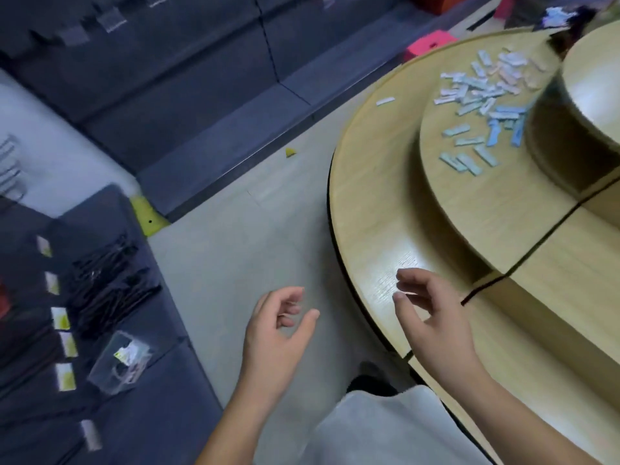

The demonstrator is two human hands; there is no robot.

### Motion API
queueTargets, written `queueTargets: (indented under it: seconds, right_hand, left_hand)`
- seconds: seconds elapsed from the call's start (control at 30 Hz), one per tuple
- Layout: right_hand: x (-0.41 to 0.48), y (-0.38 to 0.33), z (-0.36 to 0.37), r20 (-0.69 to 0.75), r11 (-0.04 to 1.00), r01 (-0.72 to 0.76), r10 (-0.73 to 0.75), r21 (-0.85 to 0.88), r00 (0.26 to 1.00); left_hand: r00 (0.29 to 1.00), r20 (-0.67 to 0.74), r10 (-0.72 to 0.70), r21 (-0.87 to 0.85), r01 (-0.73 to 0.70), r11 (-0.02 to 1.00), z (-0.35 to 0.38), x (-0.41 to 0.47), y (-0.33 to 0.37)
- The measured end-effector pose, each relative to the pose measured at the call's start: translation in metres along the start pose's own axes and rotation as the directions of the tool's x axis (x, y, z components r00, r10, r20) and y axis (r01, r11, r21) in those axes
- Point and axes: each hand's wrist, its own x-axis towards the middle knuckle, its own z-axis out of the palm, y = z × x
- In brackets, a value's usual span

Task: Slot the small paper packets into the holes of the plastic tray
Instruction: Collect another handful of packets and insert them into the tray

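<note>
The right hand (432,317) is hovering over the near rim of the table (369,203) and the left hand (278,330) just off that rim, both loosely curled and apparently empty. The packets (483,105) are lying scattered on the table's raised tier, well apart from both hands.

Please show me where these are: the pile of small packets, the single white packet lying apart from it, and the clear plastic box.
pile of small packets (480,84): head view, on a packet near the middle of the heap.
single white packet (385,101): head view, on its middle.
clear plastic box (120,362): head view, on its top face.
</note>
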Motion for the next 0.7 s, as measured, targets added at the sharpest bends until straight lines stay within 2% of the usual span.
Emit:
queueTargets:
  seconds: [0.2,0.53,0.7]
  right_hand:
    - [0.076,-0.001,0.050,0.006,0.999,-0.038,0.038,-0.027,0.999]
    - [0.235,-0.035,0.119,0.026,0.997,-0.057,0.056,0.049,0.998]
    - [0.296,-0.046,0.131,-0.061,0.997,-0.069,0.070,0.027,0.996]
  left_hand:
    - [0.997,0.046,-0.060,0.028,0.059,0.998,-0.020,0.093,-0.015]
    - [0.993,0.121,-0.014,0.042,0.009,0.999,-0.014,0.283,0.015]
    - [0.978,0.208,-0.011,0.035,0.004,0.999,0.002,0.365,0.027]
